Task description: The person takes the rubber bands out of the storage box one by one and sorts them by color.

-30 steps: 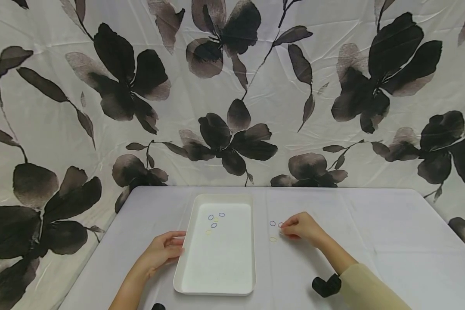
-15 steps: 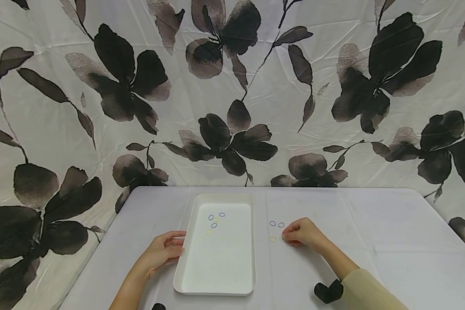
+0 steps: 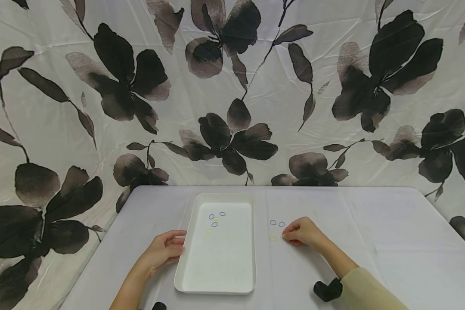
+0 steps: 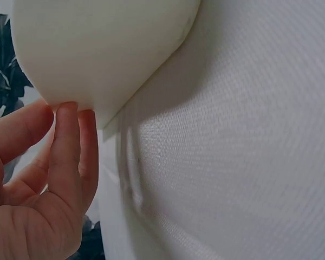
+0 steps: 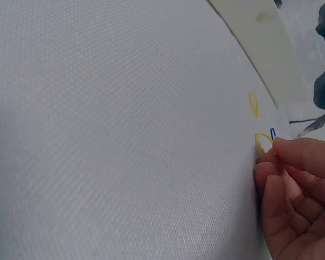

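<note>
I judge this about half done — five thin blue and yellow rings point(image 3: 212, 225) in the white rectangular tray point(image 3: 215, 267) that the left hand point(image 3: 163, 249) touches with extended fingers, three on the white counter point(image 3: 376, 224), and one thin yellow ring point(image 5: 257, 142) pinched in the right hand's point(image 3: 305, 231) grip.

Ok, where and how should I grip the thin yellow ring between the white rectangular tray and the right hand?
Probably pinch the yellow ring by its right edge, from above and the right: it is a slim band lying flat on the white cloth, with the tray to its left and the right hand opposite.
</note>
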